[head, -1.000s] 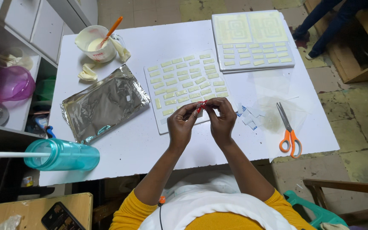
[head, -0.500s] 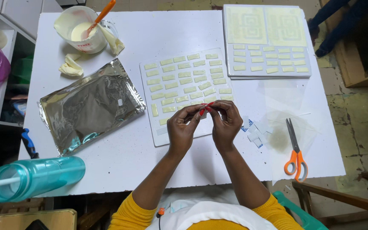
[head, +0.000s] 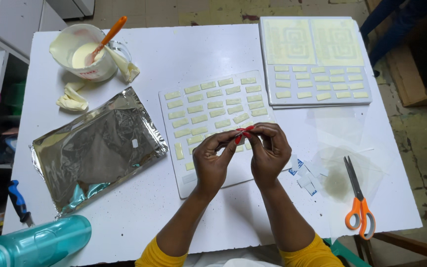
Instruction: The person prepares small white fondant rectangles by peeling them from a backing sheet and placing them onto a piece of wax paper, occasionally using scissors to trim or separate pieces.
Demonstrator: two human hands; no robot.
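Note:
My left hand (head: 214,159) and my right hand (head: 270,152) meet fingertip to fingertip above the near part of a white sheet (head: 213,129) lined with rows of small pale yellow strips. The red-nailed fingertips pinch together on something tiny; it is too small to tell whether it is one of the strips. Both hands hover over the sheet's lower right rows.
A second sheet (head: 317,62) with strips and two square patterns lies far right. Crinkled silver foil bag (head: 95,148) at left. A measuring cup (head: 82,54) of cream liquid with an orange-handled spatula stands far left. Orange scissors (head: 358,200), clear film and small labels at right. Teal bottle (head: 35,244) near left corner.
The camera has come closer and shifted slightly. My hands stay pinched together over the same part of the sheet, with only small finger movements.

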